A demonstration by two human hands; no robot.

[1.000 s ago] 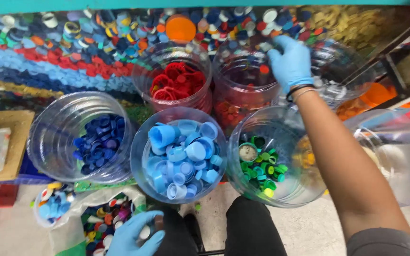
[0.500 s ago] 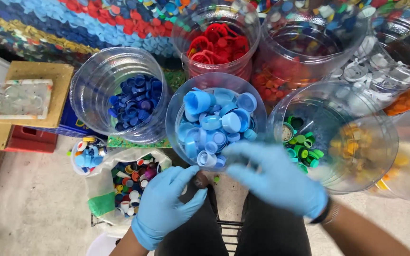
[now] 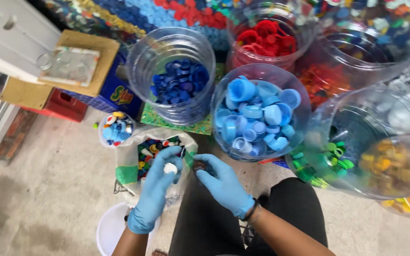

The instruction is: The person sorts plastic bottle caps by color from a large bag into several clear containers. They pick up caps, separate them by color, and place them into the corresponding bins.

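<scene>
Where hands were raised, left hand [image 3: 155,187] now grips white cap [image 3: 170,168]

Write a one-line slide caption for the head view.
Gloved left hand holds a white cap, right hand a dark cap, over a bag of mixed caps.

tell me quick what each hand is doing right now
Left hand: closed on a white cap, over the bag of mixed caps.
Right hand: fingers pinched on a small dark cap.
</scene>
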